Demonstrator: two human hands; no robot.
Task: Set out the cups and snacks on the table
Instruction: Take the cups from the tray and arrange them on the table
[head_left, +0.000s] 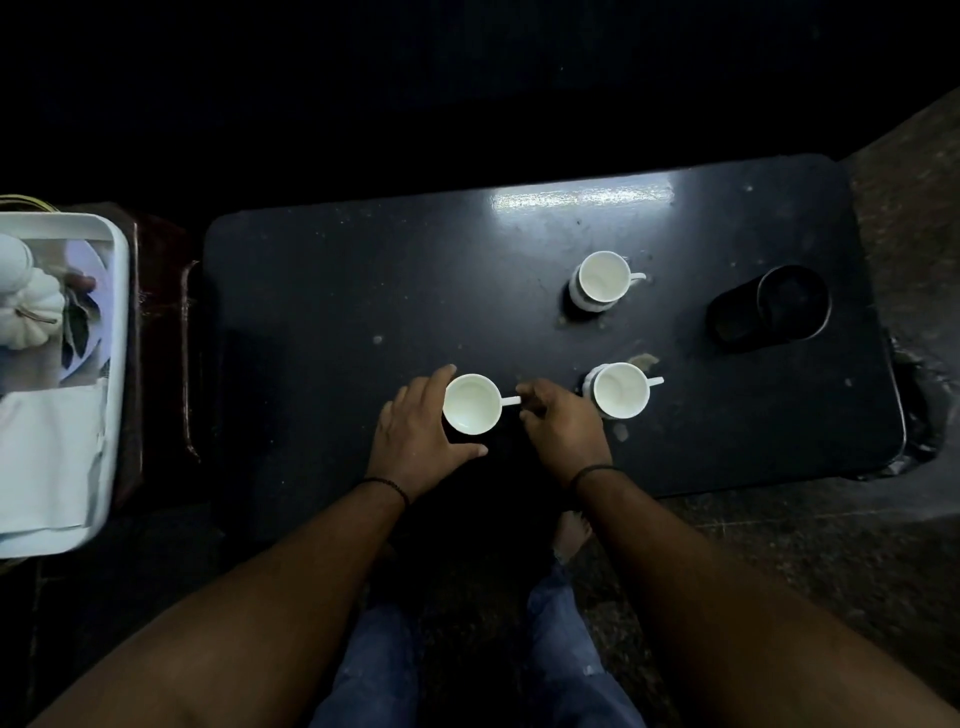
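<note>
A: Where is the cup being handled?

B: A white empty cup (471, 404) stands upright near the front edge of the dark desk (332, 291). The left hand (415, 441) curls half-open around its left side, fingers on the rim and wall, thumb spread along the desk in front. The right hand (563, 428) pinches the tip of the cup's handle with fingers nearly closed.

A: The other cups?

B: A second white cup (621, 391) stands just beside the right hand, handle pointing right. A third white cup (602, 276) stands farther back, well apart from both. All look empty. No writing or brand can be read on any of them.

A: What else is on the desk?

B: A black round container (792, 302) at the right; its contents are too dark to tell. The desk top is scuffed and speckled, with a bright glare strip at the back.

A: And around it?

B: A white tray (118, 312) sits left of the desk, holding a white pumpkin-shaped piece (28, 317), a plate with dark leaves (85, 312) and a folded white napkin (47, 462). The floor (779, 551) is dim stone; the room behind is black.
</note>
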